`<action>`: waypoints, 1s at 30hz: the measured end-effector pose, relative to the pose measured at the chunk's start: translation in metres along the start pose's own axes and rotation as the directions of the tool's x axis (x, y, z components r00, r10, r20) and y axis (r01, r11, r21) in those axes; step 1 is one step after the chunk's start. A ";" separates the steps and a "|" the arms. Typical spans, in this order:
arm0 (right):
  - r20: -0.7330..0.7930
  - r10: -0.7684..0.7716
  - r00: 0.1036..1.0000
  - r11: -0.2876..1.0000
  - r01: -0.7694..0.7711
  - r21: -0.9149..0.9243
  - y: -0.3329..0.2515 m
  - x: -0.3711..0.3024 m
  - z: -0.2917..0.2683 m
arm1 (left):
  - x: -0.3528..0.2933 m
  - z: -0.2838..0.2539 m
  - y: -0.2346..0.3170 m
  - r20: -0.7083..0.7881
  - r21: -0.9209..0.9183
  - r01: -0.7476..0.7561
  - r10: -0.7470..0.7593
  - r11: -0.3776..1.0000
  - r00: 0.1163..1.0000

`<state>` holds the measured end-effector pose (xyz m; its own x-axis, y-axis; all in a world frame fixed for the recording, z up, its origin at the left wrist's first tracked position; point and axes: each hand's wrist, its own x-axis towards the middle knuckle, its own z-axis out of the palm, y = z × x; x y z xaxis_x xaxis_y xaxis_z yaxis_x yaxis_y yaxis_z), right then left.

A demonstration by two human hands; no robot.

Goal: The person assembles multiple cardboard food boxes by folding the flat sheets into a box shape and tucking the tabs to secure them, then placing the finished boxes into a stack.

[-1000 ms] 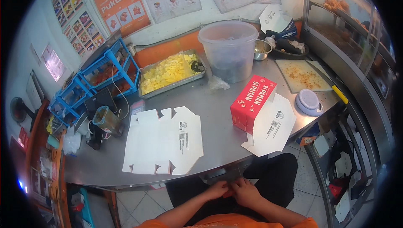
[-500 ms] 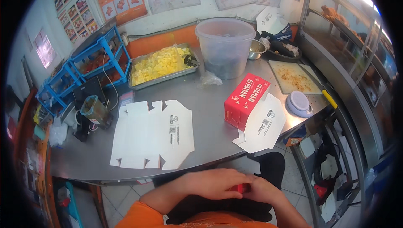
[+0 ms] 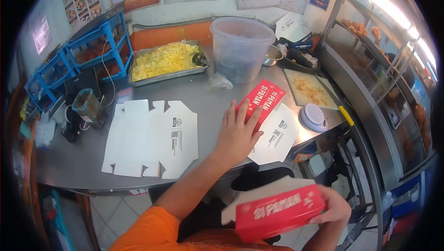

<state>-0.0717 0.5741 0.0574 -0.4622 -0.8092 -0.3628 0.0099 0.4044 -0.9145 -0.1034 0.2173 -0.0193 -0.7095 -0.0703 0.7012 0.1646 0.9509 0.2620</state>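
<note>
- Fingers [image 3: 254, 118] of the left hand [image 3: 233, 136] are spreading apart over the upright red box [image 3: 272, 94], touching its printed top.
- Right hand [image 3: 335, 205] is clamping the right end of a second red box [image 3: 277, 218], low in front of the orange shirt (this box is showing some blur).
- A pale flap [image 3: 259, 195] is sticking out from the upper side of that held box, well apart from the left hand.
- The upright red box is standing on the steel table [image 3: 74, 163], its white flap [image 3: 275, 137] lying toward the near edge.
- To its left, a flat white box blank [image 3: 148, 140] is lying printed side up, notches showing along both ends.
- To its right, a round lilac tub [image 3: 312, 117] is sitting near the table's edge.
- Behind the tub, a cutting board [image 3: 307, 89] is bearing brown crumbs, and a knife with a yellow handle [image 3: 346, 115] is lying along its right side.
- Farther back, a translucent bucket [image 3: 240, 52] is standing between a small metal bowl [image 3: 273, 57] and a tray [image 3: 166, 77] of yellow pieces [image 3: 164, 61].
- At far left, a blue rack [image 3: 111, 50] is standing; at far right, a glass cabinet is holding browned food [image 3: 356, 28].
</note>
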 end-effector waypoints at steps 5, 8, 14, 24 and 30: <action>-0.783 -0.342 0.520 0.782 0.619 0.070 0.016 0.005 -0.003 | -0.002 -0.001 -0.003 0.006 -0.149 0.066 -0.065 0.987 0.998; -0.855 -0.385 0.346 0.773 0.627 -0.094 0.027 0.030 -0.017 | -0.008 -0.016 -0.005 -0.055 -0.084 0.126 -0.131 0.989 0.990; -0.708 -0.156 0.689 0.963 0.265 0.046 -0.005 0.096 0.008 | -0.030 -0.021 -0.012 -0.143 -0.001 0.208 -0.206 0.978 0.968; -0.590 -0.513 0.624 0.785 0.062 -0.617 -0.027 0.178 0.056 | -0.029 -0.015 -0.026 -0.120 -0.074 0.049 -0.058 0.996 0.991; -0.543 -0.653 0.528 0.756 0.417 -0.504 -0.006 0.230 0.046 | -0.029 -0.009 -0.022 -0.170 -0.100 0.041 -0.058 0.994 0.984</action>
<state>-0.1373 0.3659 -0.0286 -0.7319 -0.4603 0.5025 -0.6323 0.1838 -0.7526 -0.0804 0.1955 -0.0389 -0.5911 -0.1757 0.7873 0.2030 0.9122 0.3560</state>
